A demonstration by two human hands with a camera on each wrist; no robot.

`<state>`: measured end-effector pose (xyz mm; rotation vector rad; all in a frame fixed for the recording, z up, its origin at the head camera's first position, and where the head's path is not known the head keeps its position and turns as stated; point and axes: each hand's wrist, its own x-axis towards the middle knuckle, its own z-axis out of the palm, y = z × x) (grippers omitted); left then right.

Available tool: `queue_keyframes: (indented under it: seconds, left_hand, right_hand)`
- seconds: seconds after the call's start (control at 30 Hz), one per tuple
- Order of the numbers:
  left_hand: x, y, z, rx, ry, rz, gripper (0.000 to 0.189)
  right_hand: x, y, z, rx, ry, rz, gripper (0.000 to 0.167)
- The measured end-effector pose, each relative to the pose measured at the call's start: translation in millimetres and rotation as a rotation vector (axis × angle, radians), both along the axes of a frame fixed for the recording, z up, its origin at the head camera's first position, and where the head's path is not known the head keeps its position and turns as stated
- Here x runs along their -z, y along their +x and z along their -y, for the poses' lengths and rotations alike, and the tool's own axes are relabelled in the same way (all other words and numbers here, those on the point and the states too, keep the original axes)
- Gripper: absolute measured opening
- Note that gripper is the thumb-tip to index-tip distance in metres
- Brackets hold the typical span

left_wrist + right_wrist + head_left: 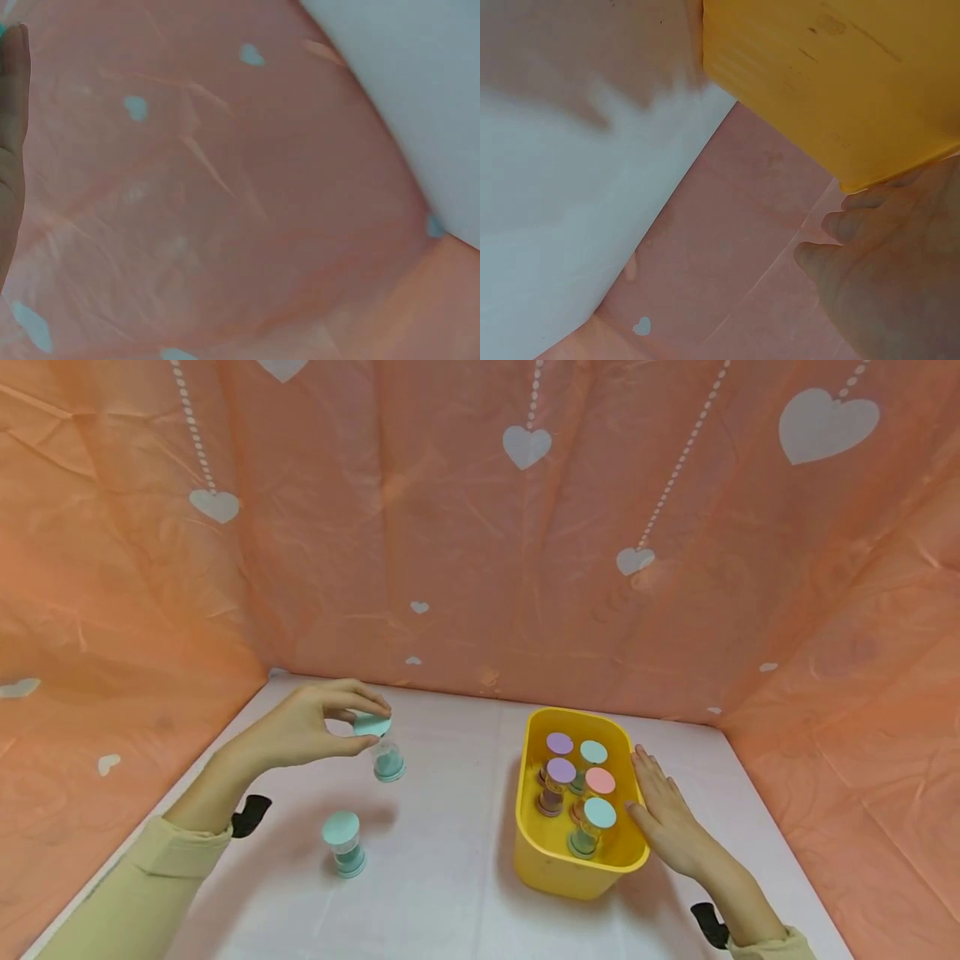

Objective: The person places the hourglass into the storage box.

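Note:
My left hand (318,722) pinches a teal-capped hourglass (388,760) by its top between thumb and fingers, holding it above the table. Nearer to me, another teal hourglass (347,846) stands upright on the white surface. On the right is a yellow bin (551,872) with several hourglasses inside, among them a purple-capped one (560,772), a pink-capped one (600,781) and a teal-capped one (597,816). My right hand (670,818) lies along the bin's right rim with its fingers straight. In the left wrist view only the edge of my left hand (11,150) shows.
The white table (442,860) is enclosed by orange sheeting (450,568) printed with pale hearts, at the back and both sides. A black wrist strap part (251,816) sticks out beside the left wrist, and a similar one (708,925) beside the right.

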<state>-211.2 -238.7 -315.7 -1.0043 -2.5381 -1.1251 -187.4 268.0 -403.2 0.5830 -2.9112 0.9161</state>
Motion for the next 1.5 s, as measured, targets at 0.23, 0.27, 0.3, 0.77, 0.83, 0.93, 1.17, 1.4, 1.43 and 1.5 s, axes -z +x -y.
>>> queue_keyframes:
  seconds: [0.23, 0.27, 0.3, 0.77, 0.83, 0.93, 1.17, 1.4, 1.43, 1.5]
  left_hand:
    - [-17.1, -12.1, -41.0, 0.174, 0.003, -0.001, 0.030]
    - [-18.4, -13.6, -46.7, 0.196, -0.002, -0.004, 0.029]
    - [-20.3, -14.6, -52.7, 0.217, -0.005, -0.004, 0.029]
    - [-39.0, -25.7, -129.7, 0.450, -0.085, -0.052, 0.027]
    - [-40.2, -26.5, -139.5, 0.463, -0.091, -0.039, 0.027]
    - [-40.8, -27.8, -154.4, 0.484, -0.102, -0.021, 0.026]
    - [-38.1, -31.0, -188.0, 0.532, -0.147, -0.012, 0.026]
    - [-28.7, -37.5, -214.2, 0.552, -0.245, -0.001, 0.025]
    - [-26.5, -38.7, -217.4, 0.553, -0.265, -0.003, 0.025]
    - [-21.3, -40.9, -223.2, 0.554, -0.304, -0.008, 0.025]
  right_hand:
    - [0.4, -0.8, 0, -0.001, 0.004, -0.005, 0.071]
    - [0.4, -0.8, -1, 0.000, 0.004, -0.004, 0.071]
    - [0.4, -0.8, -1, 0.001, 0.004, -0.003, 0.071]
    - [-0.3, -2.7, -1, -0.003, 0.013, -0.025, 0.071]
    - [-0.3, -3.0, -1, -0.004, 0.016, -0.022, 0.071]
    - [0.0, -3.2, -1, -0.002, 0.022, -0.014, 0.071]
    - [0.5, -3.2, 0, -0.002, 0.019, -0.025, 0.071]
    - [-0.7, -3.4, 0, -0.007, 0.017, -0.026, 0.071]
    - [-0.8, -3.3, 0, -0.006, 0.016, -0.025, 0.070]
    - [-1.1, -3.1, -1, -0.006, 0.016, -0.022, 0.070]
